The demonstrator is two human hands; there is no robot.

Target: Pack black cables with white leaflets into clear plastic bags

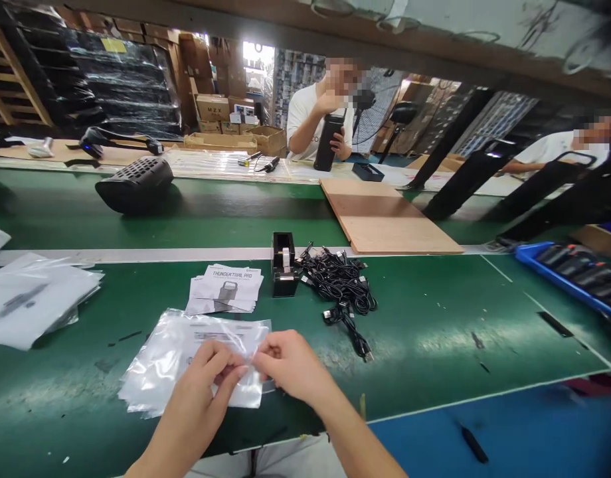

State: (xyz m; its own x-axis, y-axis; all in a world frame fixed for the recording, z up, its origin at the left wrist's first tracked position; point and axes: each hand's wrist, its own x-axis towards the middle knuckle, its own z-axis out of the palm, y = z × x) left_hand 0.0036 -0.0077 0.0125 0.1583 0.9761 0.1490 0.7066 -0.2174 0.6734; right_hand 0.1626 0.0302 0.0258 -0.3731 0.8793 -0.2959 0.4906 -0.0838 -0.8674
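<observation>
My left hand (210,378) has its thumb and fingers pinched on the edge of a clear plastic bag (161,358), the top one of a fanned stack on the green bench. My right hand (288,362) pinches the same bag close to the left fingertips. Faint print shows through the plastic. Just behind the stack lie several printed leaflets (226,289) marked "THUNDERTRAIL PRO". A black tape dispenser (284,265) stands to their right. Beside it is a tangled heap of black USB cables (338,279), with one bundled cable (352,332) in front.
More plastic bags (36,302) lie at the left. Across the line are a black speaker (136,186), a wooden board (390,216) and a co-worker (305,119) holding a black device (328,143). A blue tray (549,265) of dark parts sits at the right. A shelf beam crosses overhead.
</observation>
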